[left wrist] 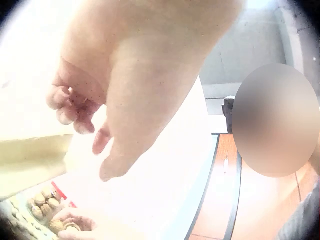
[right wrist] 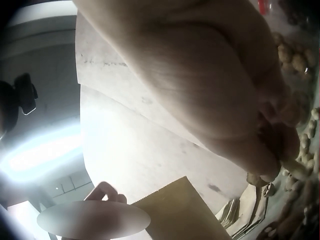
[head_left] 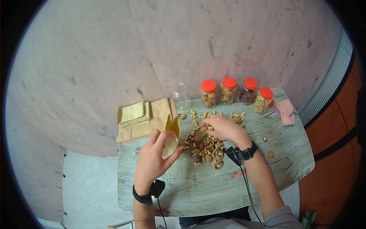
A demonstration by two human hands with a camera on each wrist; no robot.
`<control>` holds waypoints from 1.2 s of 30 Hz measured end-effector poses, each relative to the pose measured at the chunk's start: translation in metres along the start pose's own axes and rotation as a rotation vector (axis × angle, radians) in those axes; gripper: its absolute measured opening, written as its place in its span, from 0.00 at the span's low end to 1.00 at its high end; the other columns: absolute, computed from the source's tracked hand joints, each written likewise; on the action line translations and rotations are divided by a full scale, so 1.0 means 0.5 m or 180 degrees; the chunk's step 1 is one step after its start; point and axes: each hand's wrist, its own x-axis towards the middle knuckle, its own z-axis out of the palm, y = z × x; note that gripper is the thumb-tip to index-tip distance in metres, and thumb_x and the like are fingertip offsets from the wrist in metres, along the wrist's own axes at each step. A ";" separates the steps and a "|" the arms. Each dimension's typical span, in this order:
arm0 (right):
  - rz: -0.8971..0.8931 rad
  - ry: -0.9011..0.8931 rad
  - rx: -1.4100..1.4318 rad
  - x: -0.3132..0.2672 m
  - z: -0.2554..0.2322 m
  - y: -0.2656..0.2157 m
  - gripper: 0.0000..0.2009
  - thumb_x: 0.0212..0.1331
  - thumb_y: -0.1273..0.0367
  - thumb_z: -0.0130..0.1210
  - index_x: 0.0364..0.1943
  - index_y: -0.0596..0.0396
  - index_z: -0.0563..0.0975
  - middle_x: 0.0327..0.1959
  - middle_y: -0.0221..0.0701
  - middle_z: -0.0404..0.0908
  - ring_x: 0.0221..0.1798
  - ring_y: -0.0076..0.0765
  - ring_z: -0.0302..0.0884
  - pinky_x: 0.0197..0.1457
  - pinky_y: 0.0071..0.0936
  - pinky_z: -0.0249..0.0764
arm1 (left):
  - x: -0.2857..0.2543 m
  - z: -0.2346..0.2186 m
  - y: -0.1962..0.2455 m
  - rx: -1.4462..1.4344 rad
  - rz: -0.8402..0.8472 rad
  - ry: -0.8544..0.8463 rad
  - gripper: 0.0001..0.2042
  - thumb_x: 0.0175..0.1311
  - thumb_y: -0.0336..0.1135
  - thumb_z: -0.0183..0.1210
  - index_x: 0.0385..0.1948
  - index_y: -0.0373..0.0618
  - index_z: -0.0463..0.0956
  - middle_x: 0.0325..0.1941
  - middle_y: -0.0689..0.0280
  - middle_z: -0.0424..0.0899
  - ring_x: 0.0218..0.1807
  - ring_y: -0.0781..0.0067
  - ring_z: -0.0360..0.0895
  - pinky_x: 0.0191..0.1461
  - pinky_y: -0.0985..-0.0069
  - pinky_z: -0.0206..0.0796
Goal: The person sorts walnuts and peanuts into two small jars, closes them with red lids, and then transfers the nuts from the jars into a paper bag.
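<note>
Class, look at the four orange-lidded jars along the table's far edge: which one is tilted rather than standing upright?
The rightmost jar, filled with pale nuts, nearest the pink cloth. It leans over, while the other three stand upright in a row.

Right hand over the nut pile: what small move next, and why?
Probably lift the right hand with its nuts toward the paper bag. The left hand holds the bag upright and open beside the nut pile, and the fingers are already curled on nuts.

Whatever the right hand [head_left: 223, 128] pinched among the nuts [head_left: 206, 147] was hidden under its fingers. The paper bag [left wrist: 30, 160] was cut off by the left-wrist frame's edge, apparently overexposed. The jars' [head_left: 228, 91] contents were too small to identify.
</note>
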 end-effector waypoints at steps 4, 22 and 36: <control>0.0003 -0.0066 0.0051 0.006 0.013 0.001 0.12 0.64 0.71 0.63 0.51 0.55 0.81 0.49 0.41 0.84 0.57 0.53 0.81 0.63 0.44 0.76 | 0.017 0.027 -0.004 0.0593 -0.0190 0.0353 0.23 0.56 0.49 0.77 0.49 0.46 0.83 0.38 0.60 0.77 0.36 0.56 0.81 0.41 0.63 0.74; 0.0163 -0.0528 -0.0103 -0.007 0.002 -0.025 0.11 0.64 0.73 0.57 0.48 0.63 0.77 0.51 0.48 0.85 0.58 0.57 0.82 0.59 0.48 0.79 | 0.004 -0.030 -0.098 0.1039 -0.0732 0.0531 0.14 0.61 0.41 0.72 0.40 0.40 0.85 0.45 0.58 0.81 0.53 0.54 0.78 0.54 0.60 0.74; 0.0146 -0.0490 0.0057 -0.012 0.009 -0.023 0.13 0.66 0.73 0.59 0.53 0.60 0.76 0.49 0.44 0.87 0.54 0.57 0.84 0.58 0.47 0.79 | 0.023 -0.018 -0.099 0.0235 -0.0598 0.0537 0.08 0.62 0.32 0.67 0.35 0.38 0.82 0.39 0.58 0.83 0.45 0.51 0.81 0.51 0.60 0.73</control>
